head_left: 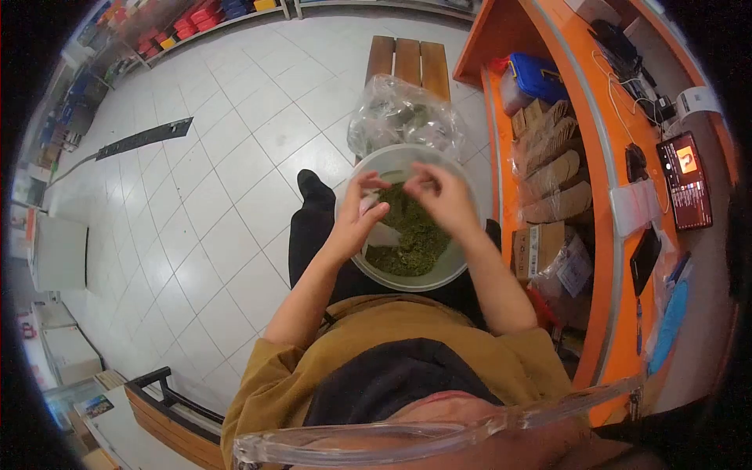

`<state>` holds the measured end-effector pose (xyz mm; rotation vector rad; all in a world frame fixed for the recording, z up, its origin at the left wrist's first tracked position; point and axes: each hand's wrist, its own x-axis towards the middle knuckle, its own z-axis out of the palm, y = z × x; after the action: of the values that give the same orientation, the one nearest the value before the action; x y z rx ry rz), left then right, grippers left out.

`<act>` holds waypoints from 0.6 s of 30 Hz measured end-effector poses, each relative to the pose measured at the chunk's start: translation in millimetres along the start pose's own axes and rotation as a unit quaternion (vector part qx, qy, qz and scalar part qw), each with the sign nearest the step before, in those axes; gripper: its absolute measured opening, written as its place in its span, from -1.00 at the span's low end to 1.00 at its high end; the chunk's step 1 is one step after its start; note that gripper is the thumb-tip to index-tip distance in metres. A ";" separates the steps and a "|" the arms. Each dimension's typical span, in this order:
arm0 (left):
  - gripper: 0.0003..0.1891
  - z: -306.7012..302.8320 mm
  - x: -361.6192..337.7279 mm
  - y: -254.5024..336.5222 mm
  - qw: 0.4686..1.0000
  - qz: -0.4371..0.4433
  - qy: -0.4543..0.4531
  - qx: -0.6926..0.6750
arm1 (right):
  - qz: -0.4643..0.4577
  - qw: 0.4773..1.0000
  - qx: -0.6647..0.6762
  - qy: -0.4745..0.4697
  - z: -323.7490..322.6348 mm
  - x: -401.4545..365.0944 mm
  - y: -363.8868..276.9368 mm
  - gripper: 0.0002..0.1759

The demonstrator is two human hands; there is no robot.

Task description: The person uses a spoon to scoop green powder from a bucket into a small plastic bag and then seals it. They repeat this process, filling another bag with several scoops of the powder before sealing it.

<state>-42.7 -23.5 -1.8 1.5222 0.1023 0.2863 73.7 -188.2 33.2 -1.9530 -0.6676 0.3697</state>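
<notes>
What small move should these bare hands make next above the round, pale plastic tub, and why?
Perhaps lower the right hand toward the chopped-looking green material and take a little: it lies below within the tub, and the left hand is at a whitish, translucent piece, maybe a bag. Whether the right hand holds something is unclear.

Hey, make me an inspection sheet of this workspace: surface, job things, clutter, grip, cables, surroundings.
Surface: slatted wooden bench, clear plastic bag at its near end.
Job's things: whitish tub holding chopped green material.
Clutter: lit screen, blue item and other small things on the orange counter.
Grip: left hand and right hand over the tub, fingers bent; anything pinched is too unclear to tell.
Cables: white cable on the counter; dark cable meeting a black strip on the floor.
Surroundings: tiled floor, cardboard below the counter, stocked shelves beyond.
</notes>
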 end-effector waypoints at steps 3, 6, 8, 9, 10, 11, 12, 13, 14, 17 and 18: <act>-0.42 10.6 -5.4 14.1 0.967 -0.137 -0.112 -0.182 | -0.200 0.979 -0.042 -0.018 12.8 -26.3 -19.6 -0.68; -0.39 17.4 -8.4 23.8 0.947 -0.202 -0.171 -0.182 | -0.172 0.982 -0.057 -0.053 5.9 -41.9 -22.9 -0.72; -0.44 17.4 -8.4 21.6 0.943 -0.220 -0.182 -0.173 | -0.197 0.979 -0.044 -0.039 1.1 -45.9 -14.9 -0.79; -0.48 18.0 -9.1 20.4 0.954 -0.194 -0.170 -0.154 | -0.210 0.976 -0.048 -0.028 -1.7 -46.6 -14.0 -0.80; -0.52 18.3 -10.3 19.3 0.964 -0.166 -0.156 -0.136 | -0.224 0.973 -0.052 -0.019 -4.3 -46.0 -13.8 -0.82; -0.57 19.2 -11.4 18.7 0.973 -0.138 -0.142 -0.118 | -0.237 0.970 -0.055 -0.010 -5.9 -46.1 -13.4 -0.83; -0.60 22.9 -10.9 20.0 0.997 -0.047 -0.060 -0.019 | -0.213 0.977 -0.026 0.012 -5.8 -46.4 -11.7 -0.82; -0.63 28.4 -9.4 22.5 0.995 0.046 0.024 0.081 | -0.188 0.982 0.002 0.034 -4.8 -46.3 -8.8 -0.80; -0.66 32.0 -7.9 24.9 0.969 0.137 0.107 0.178 | -0.163 0.985 0.031 0.055 -4.3 -46.5 -5.8 -0.79; -0.81 34.5 -13.8 32.4 0.888 0.260 0.198 0.322 | -0.071 0.995 0.030 0.057 -3.6 -46.0 0.2 -0.89; -0.84 36.2 -17.7 36.6 0.881 0.267 0.187 0.342 | -0.072 0.996 0.033 0.040 -3.1 -46.7 0.0 -0.90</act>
<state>-55.4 -62.2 34.5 2.1692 0.0902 1.0808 37.9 -218.3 33.2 -1.8339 -0.7309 0.2202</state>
